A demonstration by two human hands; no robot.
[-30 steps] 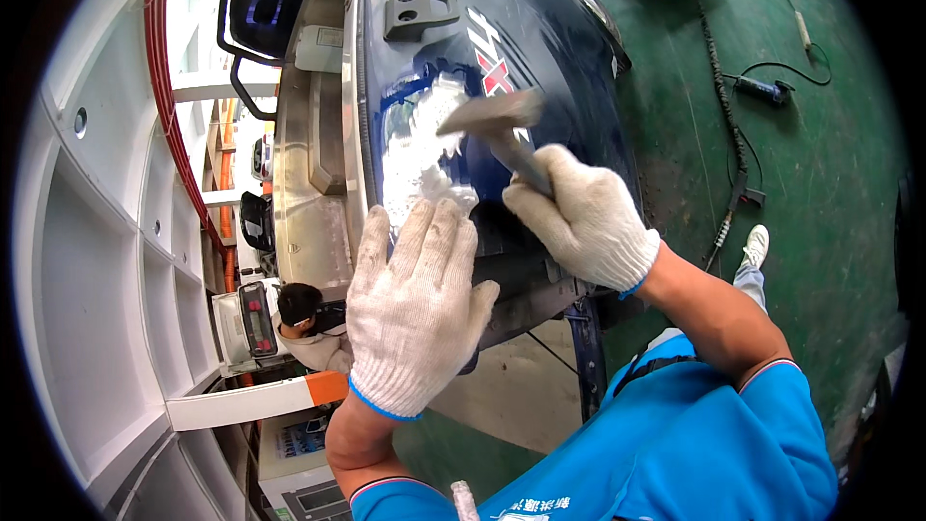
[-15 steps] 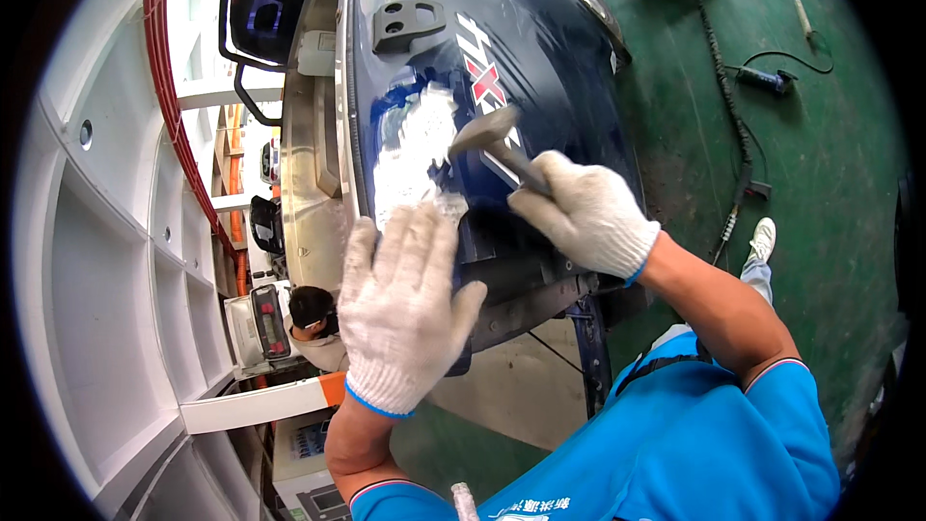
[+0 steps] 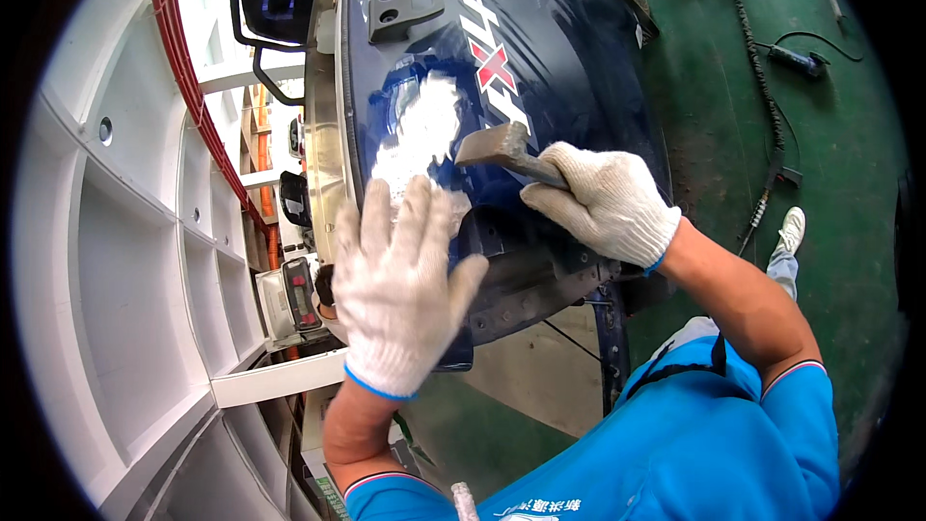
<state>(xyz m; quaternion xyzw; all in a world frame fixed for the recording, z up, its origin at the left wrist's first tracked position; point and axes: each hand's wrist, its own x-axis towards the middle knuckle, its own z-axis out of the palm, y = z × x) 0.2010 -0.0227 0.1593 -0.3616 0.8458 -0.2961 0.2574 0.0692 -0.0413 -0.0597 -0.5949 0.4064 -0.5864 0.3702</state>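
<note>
My left hand [image 3: 395, 289], in a white knit glove, lies flat with its fingers spread over the lower end of a shiny, bare patch [image 3: 429, 121] on a dark blue vehicle panel [image 3: 579, 77]. My right hand [image 3: 612, 203], gloved likewise, is wrapped round the handle of a hammer [image 3: 494, 145]. The hammer's head hangs over the panel, just right of the patch and ahead of my left fingertips; whether it touches the paint I cannot tell. White-and-red lettering [image 3: 492, 68] runs along the panel beyond it. A black bracket [image 3: 405, 12] with two holes is fixed above the patch.
A blue power tool [image 3: 796, 60] with a cord rests on the green floor [image 3: 714, 135] at right, near a black hose [image 3: 762, 116]. White ribbed wall panels [image 3: 135, 289] stand at left, with red cables [image 3: 193, 87]. Someone's head shows partly behind my left hand.
The hammer head has turned, showing more of its broad side, still close to the patch. My left hand stays on the panel. The whole view has shifted slightly, and the other person is more hidden.
</note>
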